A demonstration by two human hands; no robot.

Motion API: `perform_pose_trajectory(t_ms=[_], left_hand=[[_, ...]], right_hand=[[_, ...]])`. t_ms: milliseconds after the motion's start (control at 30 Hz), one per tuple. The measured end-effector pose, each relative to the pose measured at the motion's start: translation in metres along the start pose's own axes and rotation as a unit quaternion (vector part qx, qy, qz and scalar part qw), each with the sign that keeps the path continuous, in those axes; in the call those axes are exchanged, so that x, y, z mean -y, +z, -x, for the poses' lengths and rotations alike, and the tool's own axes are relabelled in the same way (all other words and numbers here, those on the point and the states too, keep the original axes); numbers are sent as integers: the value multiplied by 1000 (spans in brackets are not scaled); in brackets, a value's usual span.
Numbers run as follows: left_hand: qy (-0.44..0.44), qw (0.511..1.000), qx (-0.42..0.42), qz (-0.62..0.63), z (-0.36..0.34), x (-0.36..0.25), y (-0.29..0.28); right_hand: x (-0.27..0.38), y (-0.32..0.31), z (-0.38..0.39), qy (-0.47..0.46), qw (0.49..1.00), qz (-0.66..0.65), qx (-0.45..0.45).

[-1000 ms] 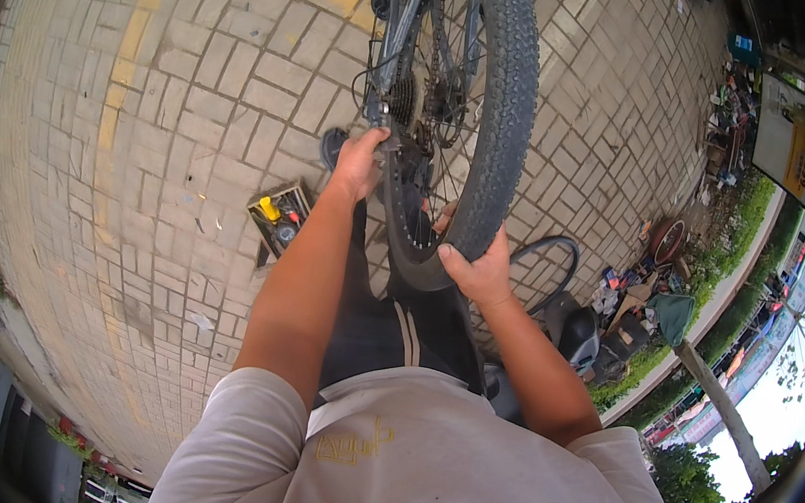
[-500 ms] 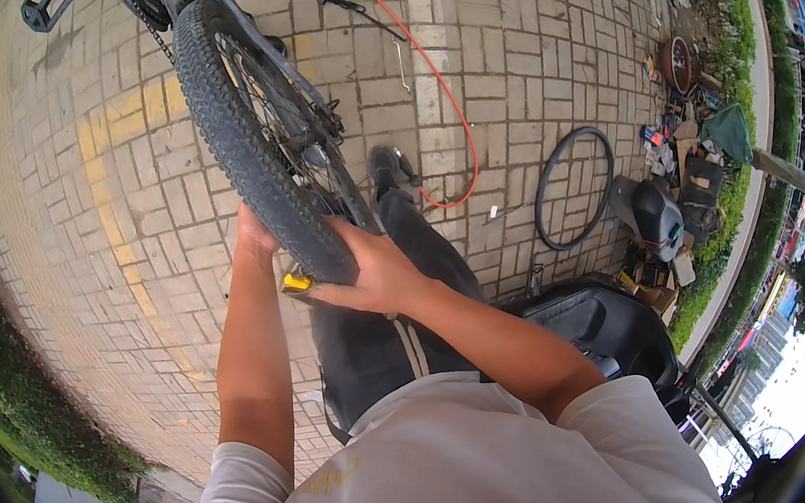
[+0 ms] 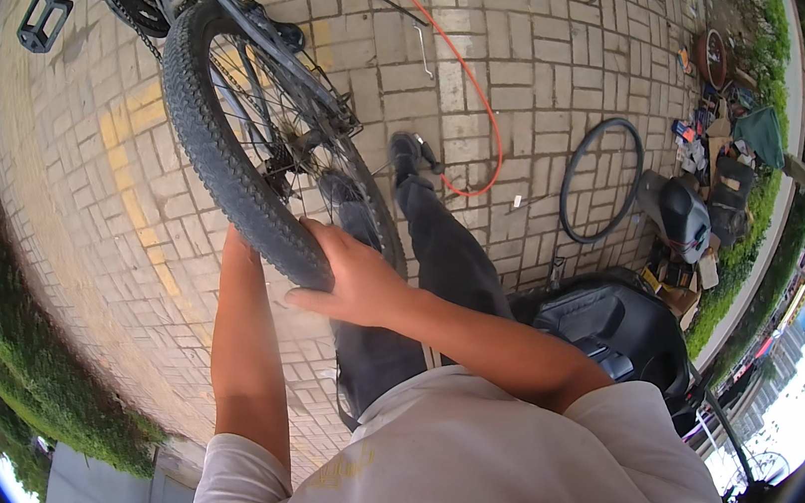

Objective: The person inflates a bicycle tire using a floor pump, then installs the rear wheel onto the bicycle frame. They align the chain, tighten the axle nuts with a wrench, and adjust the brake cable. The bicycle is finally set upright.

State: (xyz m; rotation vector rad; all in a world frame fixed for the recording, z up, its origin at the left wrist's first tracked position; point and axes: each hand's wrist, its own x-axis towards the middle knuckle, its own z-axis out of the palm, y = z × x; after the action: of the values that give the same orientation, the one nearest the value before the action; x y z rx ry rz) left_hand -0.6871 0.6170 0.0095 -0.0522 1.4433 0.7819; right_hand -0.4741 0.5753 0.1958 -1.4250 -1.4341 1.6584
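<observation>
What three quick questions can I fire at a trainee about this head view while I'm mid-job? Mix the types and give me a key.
1. True or false: the right hand is touching the knobby tyre.
2. What colour is the long, thin hose or cord lying on the paving?
A) green
B) orange
C) blue
3. Fill in the blank: in the picture, the loose black ring lies to the ____ of the hose or cord.

Key:
1. True
2. B
3. right
</observation>
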Motion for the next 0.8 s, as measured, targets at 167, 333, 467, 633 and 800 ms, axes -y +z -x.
perform_pose_trajectory(t_ms=[167, 333, 467, 633, 800], left_hand=[[156, 988, -7, -18, 115, -89, 53], [254, 921, -36, -293, 191, -101, 129], [222, 940, -66, -251, 186, -94, 130], [210, 950, -68, -219, 181, -87, 128], [204, 943, -44, -260, 185, -86, 123]], right_hand=[[-17, -29, -2, -75, 997, -6, 23], [-134, -65, -66, 207, 939, -190, -198], [-216, -59, -118, 191, 956, -135, -175], [-245, -43, -149, 176, 955, -223, -90], [-238, -46, -157, 179, 958, -212, -67]])
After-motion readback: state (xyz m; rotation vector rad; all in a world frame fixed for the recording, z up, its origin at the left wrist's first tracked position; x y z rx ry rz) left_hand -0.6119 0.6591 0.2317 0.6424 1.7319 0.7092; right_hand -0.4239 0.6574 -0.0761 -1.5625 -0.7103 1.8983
